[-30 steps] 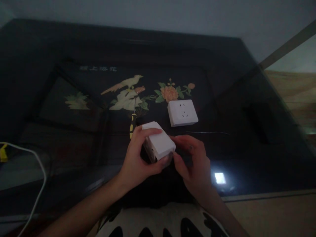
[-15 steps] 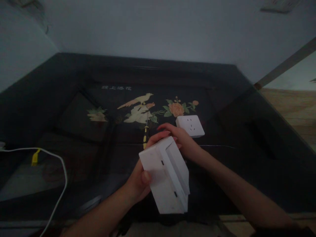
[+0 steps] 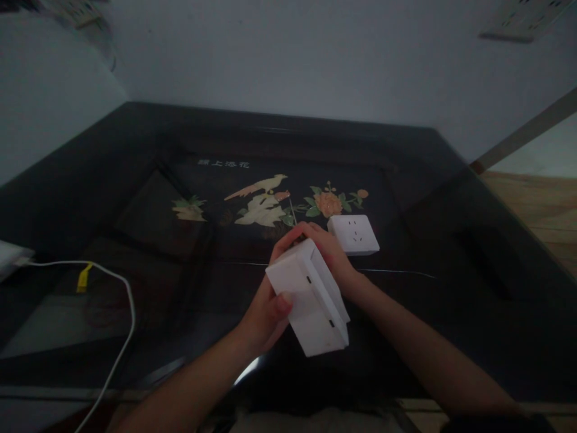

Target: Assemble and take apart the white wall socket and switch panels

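My left hand (image 3: 265,316) grips a white plastic box-shaped piece (image 3: 311,310) with small dark slots, its thumb on the near face. The piece is held tilted above the dark table. Just behind its upper end, my right hand (image 3: 327,249) is closed round the handle of a screwdriver (image 3: 293,211). The thin shaft points away from me, while the handle is mostly hidden by fingers and the white piece. Beside my right hand, a white wall socket (image 3: 356,234) lies face up.
The glossy dark table (image 3: 406,156) has an inlaid bird and flowers. On the left, a white cable (image 3: 128,325) with a yellow tag (image 3: 83,278) runs from a white device (image 3: 12,258) to the near edge. A wall stands behind the table.
My right hand has taken hold of the screwdriver, which was lying on the table, and its shaft has shifted right. The white piece has moved slightly up and right in view.
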The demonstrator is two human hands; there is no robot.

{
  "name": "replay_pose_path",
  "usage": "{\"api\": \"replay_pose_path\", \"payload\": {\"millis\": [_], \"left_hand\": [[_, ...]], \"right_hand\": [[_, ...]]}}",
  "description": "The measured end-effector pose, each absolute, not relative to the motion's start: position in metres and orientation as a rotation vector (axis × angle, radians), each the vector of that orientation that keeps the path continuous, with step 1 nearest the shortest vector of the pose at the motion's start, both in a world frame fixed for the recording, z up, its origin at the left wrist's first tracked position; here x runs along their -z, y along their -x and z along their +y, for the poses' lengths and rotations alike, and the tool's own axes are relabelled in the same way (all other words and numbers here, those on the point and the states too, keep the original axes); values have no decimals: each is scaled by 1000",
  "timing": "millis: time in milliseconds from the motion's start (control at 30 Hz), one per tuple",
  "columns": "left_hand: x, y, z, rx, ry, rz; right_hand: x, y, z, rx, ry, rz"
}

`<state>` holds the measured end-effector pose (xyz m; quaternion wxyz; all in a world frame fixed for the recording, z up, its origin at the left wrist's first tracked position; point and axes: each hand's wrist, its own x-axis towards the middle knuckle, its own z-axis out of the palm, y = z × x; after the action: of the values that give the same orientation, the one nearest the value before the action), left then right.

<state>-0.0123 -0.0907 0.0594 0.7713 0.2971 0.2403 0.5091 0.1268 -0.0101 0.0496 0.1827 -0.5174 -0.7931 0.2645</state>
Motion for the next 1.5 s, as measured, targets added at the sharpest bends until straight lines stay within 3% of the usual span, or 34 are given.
{"api": "replay_pose_path", "payload": {"millis": [200,300,467,733,967,1500], "left_hand": [[-51,13,-85,-1080,-560,653],[-49,12,-81,-1038,-567,787],[-45,10,-77,-1095,-724,933],[-39,11,-72,-1225,-1011,1178],[-34,10,-72,-1303,-1046,1226],[-52,24,-81,-1084,-1313,1483]], "right_hand": [[-68,-188,-58,-617,1480,-1787],[-60,-200,-89,-804,1487,-1396],[-42,-185,-125,-1023,1393,-1219],[-39,-174,-132,-1043,1406,-1550],[-42,-165,-127,-1312,1404,-1549],[-40,-175,-128,-1079,1283,-1845]]}}
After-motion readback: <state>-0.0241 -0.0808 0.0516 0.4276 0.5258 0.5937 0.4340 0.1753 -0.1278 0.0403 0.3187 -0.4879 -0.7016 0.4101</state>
